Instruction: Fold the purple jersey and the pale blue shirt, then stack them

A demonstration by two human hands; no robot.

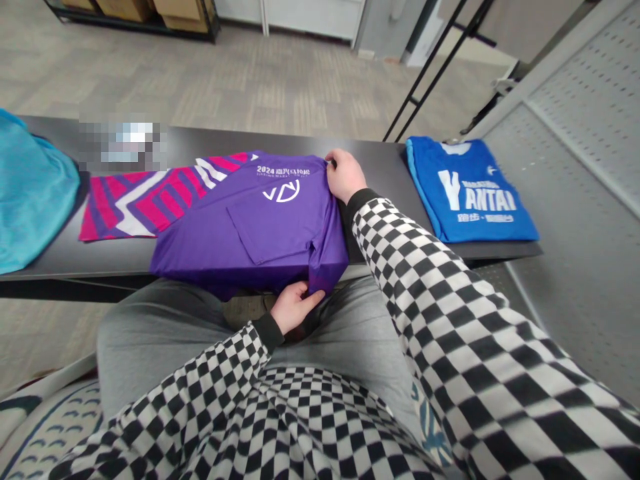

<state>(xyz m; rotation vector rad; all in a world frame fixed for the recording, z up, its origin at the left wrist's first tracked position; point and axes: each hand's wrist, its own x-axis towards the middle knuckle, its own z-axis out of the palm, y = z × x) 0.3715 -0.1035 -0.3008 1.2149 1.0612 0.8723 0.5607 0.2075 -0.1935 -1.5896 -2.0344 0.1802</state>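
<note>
Matte black table (107, 257), smooth folded purple shirt (260, 230)

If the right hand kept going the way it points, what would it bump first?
The right hand pinches the purple shirt at its far corner. Straight on, probably only bare black table, then its far edge; depth is hard to judge.

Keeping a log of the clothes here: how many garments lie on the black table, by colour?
purple shirt, pink-striped at one end, gripped by the left hand and the right hand: 1
blue shirt, folded: 1
turquoise garment: 1
Total: 3
</note>
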